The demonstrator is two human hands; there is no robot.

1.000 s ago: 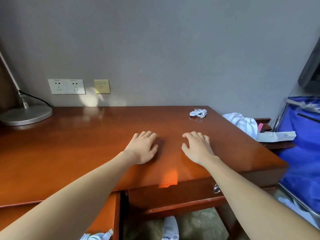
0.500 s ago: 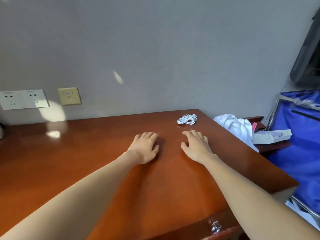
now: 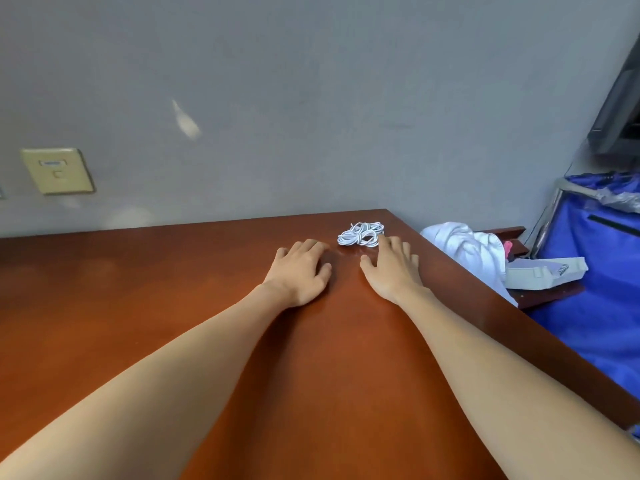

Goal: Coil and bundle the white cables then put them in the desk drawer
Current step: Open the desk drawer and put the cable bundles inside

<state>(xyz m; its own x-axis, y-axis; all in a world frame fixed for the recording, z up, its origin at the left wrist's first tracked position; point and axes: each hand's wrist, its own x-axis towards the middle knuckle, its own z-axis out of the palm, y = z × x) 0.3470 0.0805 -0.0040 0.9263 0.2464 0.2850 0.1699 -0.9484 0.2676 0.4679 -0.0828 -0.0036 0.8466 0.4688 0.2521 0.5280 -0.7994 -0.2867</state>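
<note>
A loose tangle of white cable point(image 3: 361, 233) lies near the far right corner of the reddish wooden desk point(image 3: 173, 306). My right hand point(image 3: 393, 266) lies flat on the desk just in front of the cable, its fingertips reaching the near edge of the tangle. My left hand point(image 3: 301, 268) rests palm down beside it, a short way left of the cable and apart from it. Neither hand holds anything. The desk drawer is out of view.
A grey wall runs behind the desk, with a beige wall plate point(image 3: 57, 171) at the left. Off the desk's right edge sit a white cloth point(image 3: 460, 242), a pale box point(image 3: 543, 271) on a low shelf and a blue bag point(image 3: 595, 289).
The view has swung up and right, so the drawer and lamp have left the frame. Both hands slid forward on the desk, and my right fingertips have reached the cable.
</note>
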